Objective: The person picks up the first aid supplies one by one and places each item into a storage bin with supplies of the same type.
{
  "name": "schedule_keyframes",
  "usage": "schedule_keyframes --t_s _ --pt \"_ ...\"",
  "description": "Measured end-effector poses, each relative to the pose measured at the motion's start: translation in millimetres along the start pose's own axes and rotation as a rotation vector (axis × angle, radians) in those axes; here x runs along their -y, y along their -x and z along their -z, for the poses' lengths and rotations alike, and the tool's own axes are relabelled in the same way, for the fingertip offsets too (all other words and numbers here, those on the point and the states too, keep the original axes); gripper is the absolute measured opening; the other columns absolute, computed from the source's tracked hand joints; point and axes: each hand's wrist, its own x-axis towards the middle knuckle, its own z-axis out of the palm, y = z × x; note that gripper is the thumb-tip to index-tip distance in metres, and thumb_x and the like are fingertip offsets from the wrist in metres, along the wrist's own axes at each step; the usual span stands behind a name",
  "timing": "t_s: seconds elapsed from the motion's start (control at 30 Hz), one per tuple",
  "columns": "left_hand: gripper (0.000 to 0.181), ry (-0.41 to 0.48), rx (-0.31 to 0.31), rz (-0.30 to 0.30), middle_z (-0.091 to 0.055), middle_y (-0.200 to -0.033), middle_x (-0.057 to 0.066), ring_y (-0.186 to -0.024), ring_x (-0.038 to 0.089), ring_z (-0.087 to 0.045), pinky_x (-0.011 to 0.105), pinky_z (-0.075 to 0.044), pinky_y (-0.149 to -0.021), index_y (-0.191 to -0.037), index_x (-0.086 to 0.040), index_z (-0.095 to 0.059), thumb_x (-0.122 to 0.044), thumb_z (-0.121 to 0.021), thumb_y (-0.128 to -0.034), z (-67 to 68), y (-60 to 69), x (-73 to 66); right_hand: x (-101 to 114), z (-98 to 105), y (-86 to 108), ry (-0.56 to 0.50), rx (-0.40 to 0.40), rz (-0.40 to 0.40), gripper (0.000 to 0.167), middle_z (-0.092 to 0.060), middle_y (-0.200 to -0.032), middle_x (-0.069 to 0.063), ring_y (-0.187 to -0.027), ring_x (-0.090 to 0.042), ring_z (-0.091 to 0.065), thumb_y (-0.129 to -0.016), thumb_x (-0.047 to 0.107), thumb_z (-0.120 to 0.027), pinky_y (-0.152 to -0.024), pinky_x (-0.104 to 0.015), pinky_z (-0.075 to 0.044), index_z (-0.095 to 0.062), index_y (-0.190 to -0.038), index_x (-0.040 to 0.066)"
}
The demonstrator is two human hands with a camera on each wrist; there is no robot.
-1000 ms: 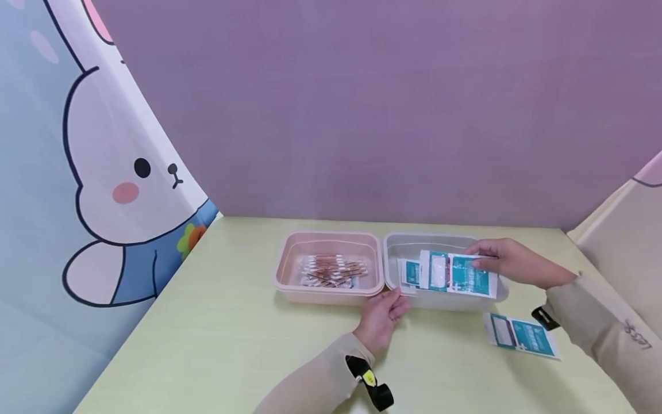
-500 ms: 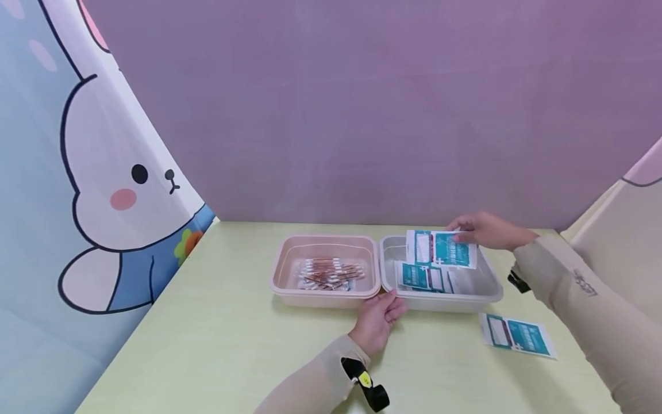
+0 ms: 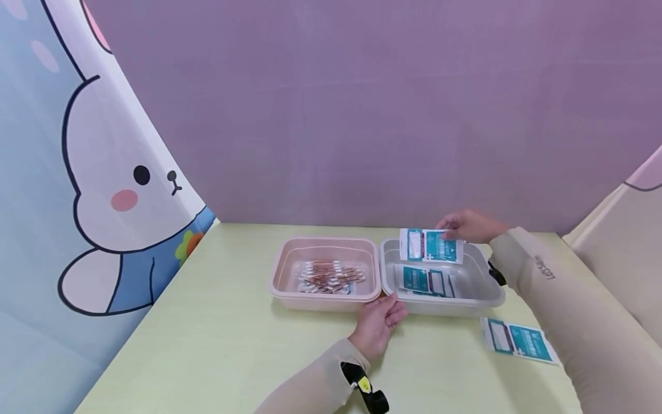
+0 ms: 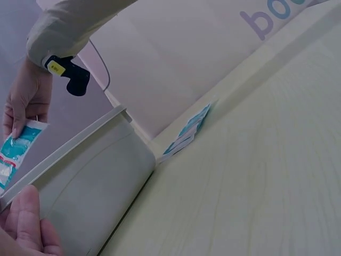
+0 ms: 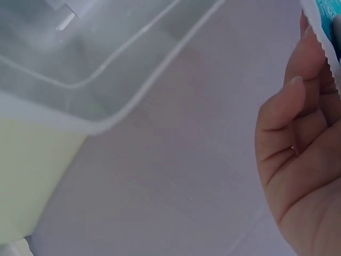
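Note:
My right hand [image 3: 470, 226] pinches a flat teal-and-white packet [image 3: 433, 246] by its right end, above the back of the grey plastic bin [image 3: 486, 279]. Inside that bin lie several similar packets [image 3: 421, 280], overlapping at the left. The left hand [image 3: 374, 325] touches the front left corner of the grey bin, close to where it meets the pink bin [image 3: 305, 302]. In the left wrist view, its fingers [image 4: 29, 216] lie against the bin's outer wall near the rim. Only an edge of the held packet [image 5: 326, 45] shows in the right wrist view.
Brown-stemmed, white-tipped swabs [image 3: 331, 276] lie in a pile in the pink bin. Another teal-and-white packet [image 3: 519, 340] rests on the pale yellow table [image 3: 207, 345], right of the grey bin. A purple backdrop [image 3: 351, 115] rises behind, with a rabbit-printed cloth [image 3: 119, 167] at left.
My right hand has carried its packet left and toward the back of the grey bin. More of the packets inside now show. The left hand has stayed at the bin corner.

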Motion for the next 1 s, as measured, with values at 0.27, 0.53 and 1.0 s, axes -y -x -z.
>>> schedule_keyframes --t_s 0.27,0.53,1.0 --pt "0.006 -0.005 -0.012 -0.009 -0.065 -0.076 0.000 -0.067 0.006 -0.064 0.023 -0.053 -0.073 -0.092 -0.005 -0.060 -0.006 -0.055 -0.0957 -0.8 1.0 -0.6 -16.3 -16.7 -10.6 -0.039 0.031 -0.071 0.017 -0.065 -0.102 -0.010 -0.094 -0.028 -0.055 -0.092 0.016 -0.065 -0.081 -0.044 -0.050 -0.070 -0.105 0.007" --pt "0.007 -0.008 -0.006 0.004 -0.066 -0.077 -0.001 -0.067 0.006 -0.065 0.023 -0.053 -0.074 -0.092 -0.006 -0.061 -0.007 -0.055 -0.0958 -0.8 1.1 0.1 -30.4 -30.7 -17.8 -0.040 0.080 -0.068 0.016 -0.063 -0.108 -0.015 -0.093 -0.028 -0.055 -0.092 0.013 -0.064 -0.078 -0.038 -0.051 -0.069 -0.104 0.004" --pt "0.006 0.001 -0.021 -0.023 -0.065 -0.076 0.001 -0.067 0.005 -0.064 0.024 -0.053 -0.075 -0.094 0.000 -0.061 -0.005 -0.057 -0.0939 -1.5 2.2 1.7 -42.5 -51.3 -29.9 -0.063 0.162 -0.309 0.008 -0.060 -0.097 -0.010 -0.088 -0.025 -0.050 -0.088 0.003 -0.063 -0.065 -0.031 -0.042 -0.068 -0.093 0.007"
